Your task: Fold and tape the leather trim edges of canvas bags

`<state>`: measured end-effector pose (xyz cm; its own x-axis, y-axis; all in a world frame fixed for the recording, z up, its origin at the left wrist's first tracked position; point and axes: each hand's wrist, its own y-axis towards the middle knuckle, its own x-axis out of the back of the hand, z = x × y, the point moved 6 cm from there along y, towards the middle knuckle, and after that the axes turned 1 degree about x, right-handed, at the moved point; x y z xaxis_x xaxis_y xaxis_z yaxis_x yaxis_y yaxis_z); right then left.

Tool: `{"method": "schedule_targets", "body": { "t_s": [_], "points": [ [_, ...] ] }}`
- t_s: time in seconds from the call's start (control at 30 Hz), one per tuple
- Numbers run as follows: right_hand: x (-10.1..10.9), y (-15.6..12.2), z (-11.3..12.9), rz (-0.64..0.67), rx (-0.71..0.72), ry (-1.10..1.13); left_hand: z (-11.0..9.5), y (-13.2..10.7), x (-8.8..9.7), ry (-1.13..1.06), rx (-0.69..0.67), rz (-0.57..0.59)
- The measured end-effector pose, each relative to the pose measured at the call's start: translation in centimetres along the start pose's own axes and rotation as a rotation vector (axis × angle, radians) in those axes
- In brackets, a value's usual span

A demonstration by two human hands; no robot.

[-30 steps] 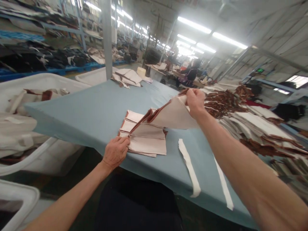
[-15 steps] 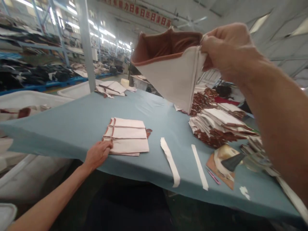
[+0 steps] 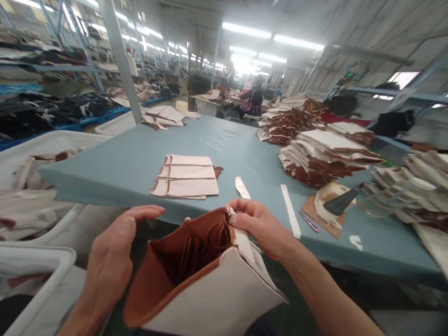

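In front of my body, off the table's near edge, hangs a cream fabric bag piece (image 3: 196, 298) with a brown lining, its mouth gaping upward. My right hand (image 3: 257, 224) pinches its far right corner at the rim between thumb and fingers. Beside its left side is my left hand (image 3: 115, 252), thumb and fingers apart, holding nothing. Brown folds or cords show inside the bag piece. On the table beyond lies a flat stack of folded cream pieces (image 3: 191, 175) with brown edges, touched by neither hand.
The blue-covered table (image 3: 140, 149) carries stacked cream-and-brown pieces (image 3: 322, 154) at right. Nearer are two white strips (image 3: 290, 210), a pink tool (image 3: 310, 223) and an iron-like object with a dark handle (image 3: 339, 203). White bins (image 3: 66, 261) stand at left. A person (image 3: 255, 98) is far behind.
My right hand has brought the bag piece down from high on the right to before my body. My left hand has left the folded stack and come back beside the bag piece.
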<state>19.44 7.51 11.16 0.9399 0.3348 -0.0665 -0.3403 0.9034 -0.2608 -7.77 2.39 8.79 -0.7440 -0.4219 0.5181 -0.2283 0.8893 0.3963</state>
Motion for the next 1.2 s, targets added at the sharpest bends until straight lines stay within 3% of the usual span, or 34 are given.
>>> {"method": "schedule_targets", "body": {
  "t_s": [0.1, 0.17, 0.27, 0.37, 0.63, 0.77, 0.87, 0.97, 1.07, 1.2],
  "points": [
    [-0.8, -0.7, -2.4, 0.02, -0.055, 0.009, -4.0, -3.8, -0.4, -0.028, -0.264, 0.04],
    [-1.0, -1.2, -3.1, 0.032, -0.058, 0.002, -5.6, -5.5, -1.2, 0.024, -0.394, 0.123],
    [-1.0, -1.7, -3.7, 0.042, -0.048, -0.011, -6.9, -6.5, -3.1, 0.067, -0.488, 0.297],
    [-0.6, -1.6, -4.8, 0.049, -0.045, -0.055, -8.1, -6.4, -4.4, 0.037, -0.522, 0.33],
    [0.6, -0.3, -7.1, -0.018, 0.04, -0.461, -8.9, -6.6, -8.1, -0.039, -0.35, 0.568],
    [0.5, -0.5, -9.9, 0.014, 0.042, -0.323, -6.9, -9.1, -8.3, -0.013, -0.364, 0.589],
    [1.5, -1.1, -12.3, -0.077, 0.074, -0.202, -4.4, -11.3, -8.1, 0.054, -0.329, 0.717],
    [2.5, -2.1, -14.0, -0.148, 0.079, -0.161, -3.2, -11.4, -7.6, 0.052, -0.243, 0.678],
    [2.6, -3.7, -13.8, -0.182, 0.108, -0.203, -3.9, -10.1, -8.3, -0.042, -0.129, 0.676],
    [1.4, -5.8, -11.9, -0.109, 0.216, -0.277, -5.1, -8.5, -9.6, -0.124, -0.023, 0.706]
  ]
}}
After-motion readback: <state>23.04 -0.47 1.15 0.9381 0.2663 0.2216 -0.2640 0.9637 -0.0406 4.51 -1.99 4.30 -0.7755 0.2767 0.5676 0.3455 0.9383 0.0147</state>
